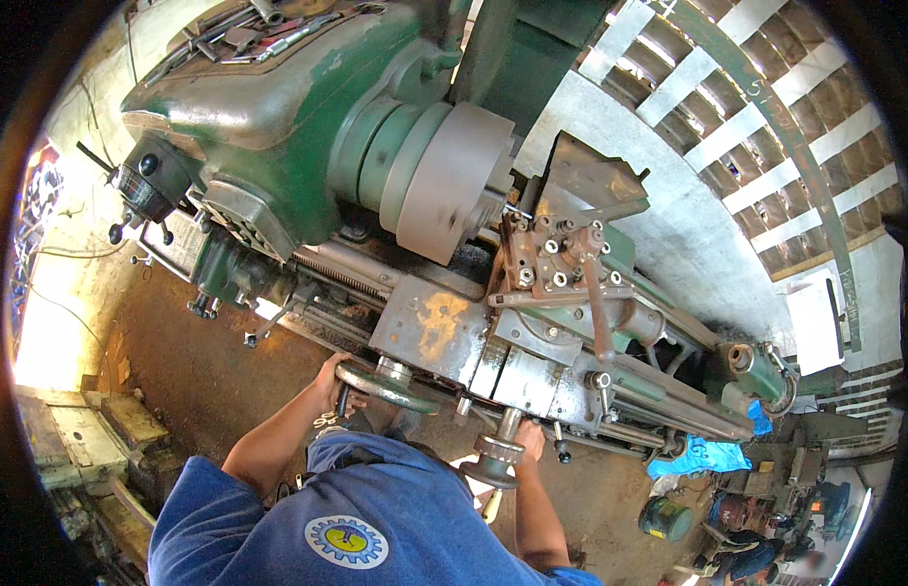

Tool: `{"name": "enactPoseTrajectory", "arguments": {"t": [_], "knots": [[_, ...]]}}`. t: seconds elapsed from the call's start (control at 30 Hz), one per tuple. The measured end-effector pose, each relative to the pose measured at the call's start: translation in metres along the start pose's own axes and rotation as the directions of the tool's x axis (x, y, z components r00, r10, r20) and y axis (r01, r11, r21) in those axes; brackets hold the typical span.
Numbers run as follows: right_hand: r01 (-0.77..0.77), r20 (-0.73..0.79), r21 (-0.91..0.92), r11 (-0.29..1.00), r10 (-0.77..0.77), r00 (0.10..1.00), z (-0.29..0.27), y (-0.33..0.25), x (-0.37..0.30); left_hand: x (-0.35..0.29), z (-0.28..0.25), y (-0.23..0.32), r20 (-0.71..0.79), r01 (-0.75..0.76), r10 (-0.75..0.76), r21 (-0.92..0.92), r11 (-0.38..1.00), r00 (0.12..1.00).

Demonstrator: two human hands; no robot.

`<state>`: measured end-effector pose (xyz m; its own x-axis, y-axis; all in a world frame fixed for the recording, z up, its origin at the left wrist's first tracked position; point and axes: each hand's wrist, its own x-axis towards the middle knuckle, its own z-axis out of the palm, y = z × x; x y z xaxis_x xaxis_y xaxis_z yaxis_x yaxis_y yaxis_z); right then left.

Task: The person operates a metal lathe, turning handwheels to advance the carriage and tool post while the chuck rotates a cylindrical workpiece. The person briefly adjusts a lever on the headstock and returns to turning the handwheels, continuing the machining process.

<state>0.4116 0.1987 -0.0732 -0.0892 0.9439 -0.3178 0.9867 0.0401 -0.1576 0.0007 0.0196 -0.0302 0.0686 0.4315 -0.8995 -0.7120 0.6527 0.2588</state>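
With elbow bent, the left hand [329, 385] curls its fingers on the wheel [393, 391] at the frame's lower centre, and the right hand [530, 445] points upward beside the crank [497, 457], its finger state hidden.

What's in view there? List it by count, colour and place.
Painted metal lathe: one, green, centre
Round metal chuck: one, grey, upper centre
Bolted metal toolpost: one, brown, right of chuck
Large round metal handwheel: one, green, lathe's front
Loose metal tools: several, mostly grey, atop lathe
Crumpled plastic: two pieces, blue, lower right
Cylindrical bucket: one, green, lower right
Left hand: one, bare, at handwheel rim
Right hand: one, bare, lower centre
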Motion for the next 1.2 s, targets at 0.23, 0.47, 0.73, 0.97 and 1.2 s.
{"name": "enactPoseTrajectory", "arguments": {"t": [0.23, 0.47, 0.73, 0.97, 1.2], "knots": [[0.047, 0.069, -0.091, 0.995, -0.041, 0.997, -0.003, 0.0, 0.002, -0.001, -0.001, -0.003, 0.045, 0.051, -0.048, -0.053, 0.997, 0.998], [0.056, 0.177, 0.036, 0.998, -0.062, 0.982, -0.029, -0.008, -0.006, 0.007, -0.007, -0.009, 0.037, 0.018, -0.015, -0.062, 0.998, 0.999], [0.03, -0.024, 0.552, 0.833, -0.02, 1.0, -0.046, 0.008, -0.048, -0.001, 0.005, -0.004, -0.03, -0.029, 0.027, -0.062, 0.998, 0.999], [0.113, -0.289, 0.583, 0.804, 0.075, 0.954, -0.06, 0.008, -0.076, -0.019, 0.013, -0.012, 0.033, 0.043, -0.039, -0.163, 0.986, 0.999], [-0.008, -0.141, 0.651, 0.759, 0.131, 0.981, -0.059, 0.012, -0.089, -0.004, -0.003, -0.02, 0.222, 0.047, -0.018, -0.122, 0.991, 0.975]]}}
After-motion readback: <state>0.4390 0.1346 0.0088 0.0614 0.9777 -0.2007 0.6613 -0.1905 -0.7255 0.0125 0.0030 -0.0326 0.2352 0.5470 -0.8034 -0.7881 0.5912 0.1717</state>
